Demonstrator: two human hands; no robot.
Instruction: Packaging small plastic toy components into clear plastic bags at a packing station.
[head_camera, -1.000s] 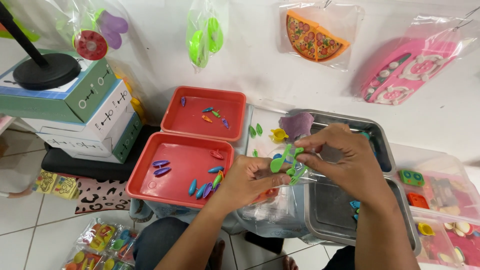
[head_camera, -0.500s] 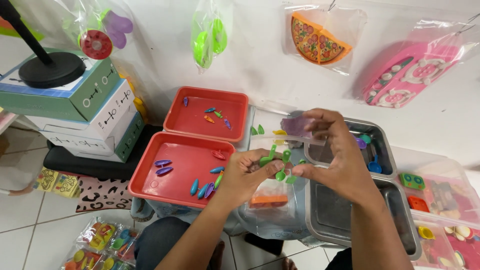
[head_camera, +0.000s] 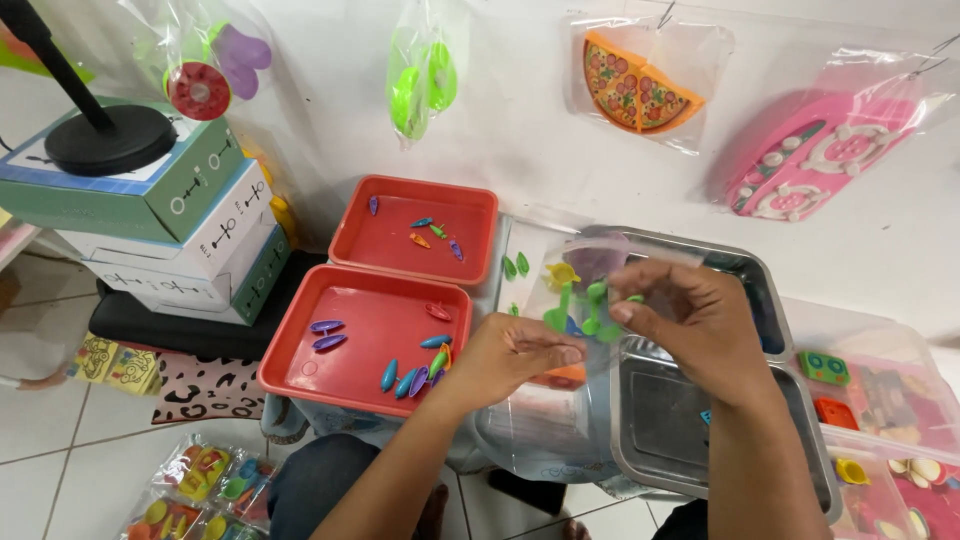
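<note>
Fingers (head_camera: 628, 312) of the right hand (head_camera: 690, 325) are pinched on the edge of a small clear plastic bag (head_camera: 590, 270), holding it up above the steel trays; fingers of the left hand (head_camera: 515, 355) are pressed together at the bag's lower corner, beside the green toy stems (head_camera: 560, 310) that show through the film. Compared with half a second ago, both hands have risen and drawn closer to the body, and the bag now stands more upright, with the green pieces, one yellow piece (head_camera: 562, 272) and a purple piece (head_camera: 597, 258) gathered inside it (exact count cannot be told). The judgement is that the loose parts are now contained and the bag is at the handling stage, not the picking stage.

Two red trays (head_camera: 300, 375) lie to the left, the nearer holding blue, purple and red petal-shaped bits, the farther (head_camera: 480, 205) holding a few more. Two green bits (head_camera: 515, 266) lie between the farther red tray and the steel trays (head_camera: 640, 450). A clear box (head_camera: 900, 400) of small coloured toys sits at the right.

Behind, a white wall carries hanging bagged toys: a pizza slice set (head_camera: 635, 90), a pink toy (head_camera: 820, 155), a green item (head_camera: 422, 85). Stacked cartons (head_camera: 190, 230) with a black round stand base (head_camera: 110, 140) stand at the left, and packaged toys (head_camera: 200, 490) lie on the tiled floor.
</note>
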